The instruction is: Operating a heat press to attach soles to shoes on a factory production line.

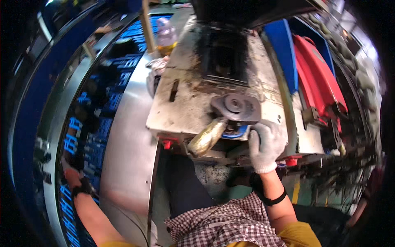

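Observation:
My right hand (268, 142), in a white knit glove, lies at the front edge of the worn machine table (185, 101). Its thumb stands apart from the other fingers, whose tips are foreshortened. Just left of it sits a dark metal block with a round raised centre (234, 105). A yellowish wrapped handle (207, 138) slants from this block over the table edge, and a blue piece (236, 131) shows beneath it. Far to the left my left hand (72, 175) reaches among small metal parts in a blue-lit bin (88, 136); its fingers are dark and blurred.
A dark press opening (226, 57) stands at the back of the table. Right of it are a blue panel (282, 53) and a red cover (319, 78). A bare metal ledge (127, 148) separates bin and table. Red buttons (168, 144) sit on the front; a bottle (166, 35) stands behind.

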Motion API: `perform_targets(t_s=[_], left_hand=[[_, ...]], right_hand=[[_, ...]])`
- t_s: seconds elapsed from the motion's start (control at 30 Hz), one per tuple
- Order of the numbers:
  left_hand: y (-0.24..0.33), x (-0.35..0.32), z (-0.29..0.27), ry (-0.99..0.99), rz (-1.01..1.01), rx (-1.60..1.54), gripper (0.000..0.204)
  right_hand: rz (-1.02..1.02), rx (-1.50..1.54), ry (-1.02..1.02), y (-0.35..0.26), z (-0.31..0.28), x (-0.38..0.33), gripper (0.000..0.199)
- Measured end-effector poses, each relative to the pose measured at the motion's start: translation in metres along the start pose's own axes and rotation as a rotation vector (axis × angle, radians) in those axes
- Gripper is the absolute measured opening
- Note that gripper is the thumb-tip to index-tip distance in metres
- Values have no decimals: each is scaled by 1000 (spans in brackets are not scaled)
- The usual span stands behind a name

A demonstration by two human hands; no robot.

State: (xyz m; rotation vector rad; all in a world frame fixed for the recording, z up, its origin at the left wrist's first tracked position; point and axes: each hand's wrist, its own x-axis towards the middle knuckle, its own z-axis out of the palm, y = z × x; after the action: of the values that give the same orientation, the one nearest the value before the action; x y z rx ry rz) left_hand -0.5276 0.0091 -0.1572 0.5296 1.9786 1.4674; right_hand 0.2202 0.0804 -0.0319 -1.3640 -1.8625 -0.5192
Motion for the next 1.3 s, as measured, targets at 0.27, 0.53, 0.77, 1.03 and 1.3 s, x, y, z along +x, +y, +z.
perform_targets(t_s=[0.27, 0.53, 0.77, 1.03, 1.3], left_hand=[[-11, -33, -71, -16, -75, -610, 59], [95, -238, 130, -384, -152, -818, 77], [198, -316, 298, -1136, -121, -1080, 68], [282, -322, 393, -948, 503, -231, 54], [375, -357, 398, -577, 1451, -184, 66]], right_hand=[[426, 636, 4, 6, -14, -14, 31], [345, 1386, -431, -42, -72, 80, 46], [313, 1564, -894, -72, -26, 139, 110], [974, 1722, -598, 5, -4, 190, 35], [482, 273, -440, 61, 113, 215, 90]])
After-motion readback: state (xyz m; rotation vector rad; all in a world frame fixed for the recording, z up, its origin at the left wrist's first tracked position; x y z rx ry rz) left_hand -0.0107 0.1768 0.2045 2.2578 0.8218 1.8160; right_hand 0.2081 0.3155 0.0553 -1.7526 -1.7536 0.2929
